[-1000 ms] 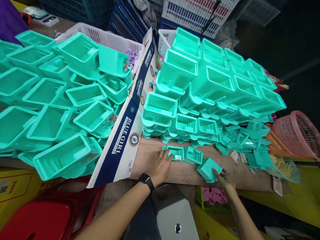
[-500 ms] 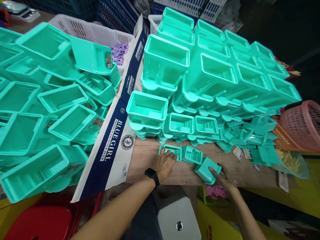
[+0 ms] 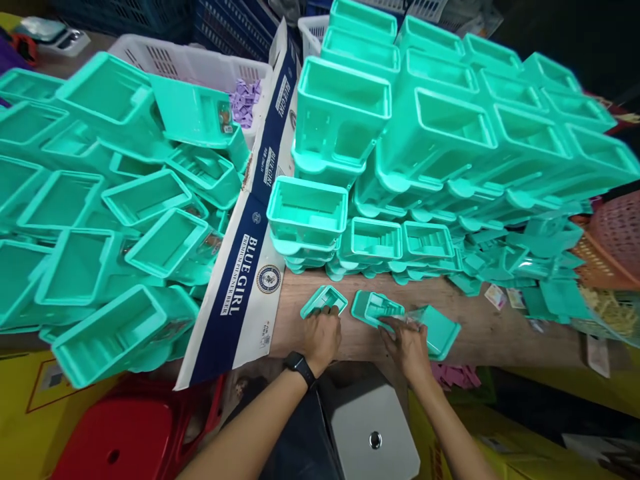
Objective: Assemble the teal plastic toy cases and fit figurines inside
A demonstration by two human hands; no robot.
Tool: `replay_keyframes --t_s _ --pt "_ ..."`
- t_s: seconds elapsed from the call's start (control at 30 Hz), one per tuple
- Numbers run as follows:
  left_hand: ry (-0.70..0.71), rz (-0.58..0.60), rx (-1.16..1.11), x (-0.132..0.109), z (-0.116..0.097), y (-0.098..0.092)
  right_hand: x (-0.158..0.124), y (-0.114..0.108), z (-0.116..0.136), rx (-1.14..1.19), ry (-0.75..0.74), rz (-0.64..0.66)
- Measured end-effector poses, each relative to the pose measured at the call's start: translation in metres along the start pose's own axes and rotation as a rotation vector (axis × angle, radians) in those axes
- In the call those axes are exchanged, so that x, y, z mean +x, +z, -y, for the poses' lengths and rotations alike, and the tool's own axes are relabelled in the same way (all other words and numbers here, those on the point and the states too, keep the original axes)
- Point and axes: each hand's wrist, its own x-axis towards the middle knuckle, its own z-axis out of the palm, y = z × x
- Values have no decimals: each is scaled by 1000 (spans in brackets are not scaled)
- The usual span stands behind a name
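Three small mint-green plastic boxes lie in a row at the table's front. My left hand (image 3: 323, 333) has its fingers curled over the near side of the leftmost box (image 3: 325, 298), which sits askew. At the near right corner of the middle box (image 3: 377, 308), my right hand (image 3: 407, 343) grips with thumb and fingers; its fingertips are partly hidden. Just right of that hand lies the third box (image 3: 443, 331), tilted, with a blurred clear part by my knuckles. I wear a black watch (image 3: 300, 369) on my left wrist.
Stacked green boxes (image 3: 345, 120) rise behind my hands. A Blue Girl carton flap (image 3: 240, 267) separates them from a heap of green boxes (image 3: 165, 243). Loose green pieces (image 3: 500, 253) and small cards (image 3: 495, 297) lie right. A white crate (image 3: 200, 70) holds purple pieces (image 3: 245, 103).
My right hand has let go of the rightmost box and moved left to the middle one. The left box has turned and moved away from the middle box. The view has shifted slightly.
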Motion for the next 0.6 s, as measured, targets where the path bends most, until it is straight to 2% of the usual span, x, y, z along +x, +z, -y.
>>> replay_keyframes --t_s 0.2,0.37,0.6 --pt "-46 13 -25 -8 16 -8 -28 -12 14 16 -163 89" --pt "0 26 -44 -11 16 -12 -21 -15 23 74 -324 215" --pt "43 2 -69 -17 12 -5 -15 -12 47 133 -343 265"
